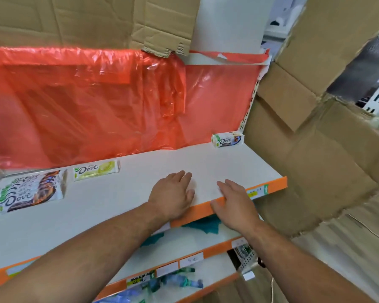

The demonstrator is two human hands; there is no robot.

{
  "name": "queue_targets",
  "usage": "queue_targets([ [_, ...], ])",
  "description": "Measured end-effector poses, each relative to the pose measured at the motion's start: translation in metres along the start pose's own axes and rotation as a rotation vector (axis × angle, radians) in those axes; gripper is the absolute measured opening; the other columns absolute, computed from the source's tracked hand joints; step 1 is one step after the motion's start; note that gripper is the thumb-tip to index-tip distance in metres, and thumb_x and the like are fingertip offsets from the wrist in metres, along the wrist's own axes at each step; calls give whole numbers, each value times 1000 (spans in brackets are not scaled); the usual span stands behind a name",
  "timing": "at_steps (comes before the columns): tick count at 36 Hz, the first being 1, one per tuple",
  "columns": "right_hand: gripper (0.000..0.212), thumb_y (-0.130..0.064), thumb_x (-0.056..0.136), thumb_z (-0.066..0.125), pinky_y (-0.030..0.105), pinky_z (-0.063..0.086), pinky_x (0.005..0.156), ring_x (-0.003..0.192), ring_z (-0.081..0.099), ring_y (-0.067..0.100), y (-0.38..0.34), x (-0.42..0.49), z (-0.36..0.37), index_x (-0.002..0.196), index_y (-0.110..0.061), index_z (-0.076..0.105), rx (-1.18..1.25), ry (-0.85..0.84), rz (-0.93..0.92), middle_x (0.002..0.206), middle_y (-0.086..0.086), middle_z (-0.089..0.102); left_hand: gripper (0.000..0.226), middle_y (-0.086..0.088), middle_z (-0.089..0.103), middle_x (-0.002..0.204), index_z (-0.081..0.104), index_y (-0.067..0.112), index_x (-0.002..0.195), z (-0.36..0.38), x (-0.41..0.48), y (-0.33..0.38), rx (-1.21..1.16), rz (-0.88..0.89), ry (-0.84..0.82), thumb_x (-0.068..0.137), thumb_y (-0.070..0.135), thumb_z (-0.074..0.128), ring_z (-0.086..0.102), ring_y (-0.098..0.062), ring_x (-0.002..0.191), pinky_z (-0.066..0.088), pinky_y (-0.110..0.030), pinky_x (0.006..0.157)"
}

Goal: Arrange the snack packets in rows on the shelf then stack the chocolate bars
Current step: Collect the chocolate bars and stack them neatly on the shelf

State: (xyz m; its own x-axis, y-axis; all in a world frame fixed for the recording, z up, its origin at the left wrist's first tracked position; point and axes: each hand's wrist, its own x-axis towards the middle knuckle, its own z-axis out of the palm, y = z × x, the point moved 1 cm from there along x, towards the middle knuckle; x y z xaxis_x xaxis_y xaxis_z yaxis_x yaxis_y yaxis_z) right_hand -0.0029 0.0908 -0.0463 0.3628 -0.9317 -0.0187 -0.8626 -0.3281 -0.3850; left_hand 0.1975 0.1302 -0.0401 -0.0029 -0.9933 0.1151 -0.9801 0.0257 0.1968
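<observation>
White shelf (206,162) held Dove bars (31,191) at left. Left hand (173,193) and right hand (234,204) lay flat on it, empty.

Matt white shelf (140,171), glossy wrappers (31,191)

White shelf (140,189), orange edge strip (276,184), red plastic sheet (74,106), pale-yellow chocolate bar (96,170)

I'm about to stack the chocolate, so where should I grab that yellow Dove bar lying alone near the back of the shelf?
Probably pinch the yellow Dove bar across its long edges at the middle, coming from above with the left hand, which is nearer. It lies flat on the shelf, long side toward you, orange plastic sheet close behind.
</observation>
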Motion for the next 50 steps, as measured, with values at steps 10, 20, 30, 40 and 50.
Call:
queue_targets([
  [10, 67, -44, 96, 58, 31, 22, 119, 148, 20, 20, 62, 45, -12, 154, -22, 33, 21, 22, 82, 162, 1, 25, 59, 0, 29, 160, 25, 24, 155, 25, 93, 33, -44, 79, -35, 101, 47, 33, 36, -24, 141, 37, -38, 111],
  [20, 65, -42, 96, 57, 27, 23, 118, 147, 24, 14, 104, 119, -35, 154, -23, 35, 8, 108, 118, 160, -3, 30, 57, 1, 39, 152, 27, 23, 153, 32, 187, 46, -27, 120, -21, 101, 46, 33, 46, -24, 131, 45, -37, 98],
  [30, 59, -38, 96, 58, 26, 30, 111, 137, 42, 15, 124, 193, -34, 150, -22, 41, 20, 87, 97, 149, -2, 44, 49, -10, 49, 129, 36, 18, 141, 53, 247, 38, -97, 14, -11, 98, 41, 41, 60, -33, 103, 48, -38, 75],
  [40, 69, -24, 88, 65, 38, 47, 99, 113, 58, 28, 152, 277, -33, 151, -23, 37, 72, 72, 41, 135, 10, 47, 51, -7, 62, 115, 43, 25, 140, 60, 276, 29, -114, -137, 90, 92, 39, 47, 64, -35, 97, 51, -35, 79],
  [50, 59, -19, 85, 67, 39, 51, 89, 111, 59, 31, 160, 301, -28, 140, -24, 46, 29, 82, -30, 135, 7, 48, 50, 0, 68, 108, 51, 37, 135, 74, 279, 28, -50, -134, 163, 88, 40, 35, 66, -30, 94, 51, -33, 78],
])
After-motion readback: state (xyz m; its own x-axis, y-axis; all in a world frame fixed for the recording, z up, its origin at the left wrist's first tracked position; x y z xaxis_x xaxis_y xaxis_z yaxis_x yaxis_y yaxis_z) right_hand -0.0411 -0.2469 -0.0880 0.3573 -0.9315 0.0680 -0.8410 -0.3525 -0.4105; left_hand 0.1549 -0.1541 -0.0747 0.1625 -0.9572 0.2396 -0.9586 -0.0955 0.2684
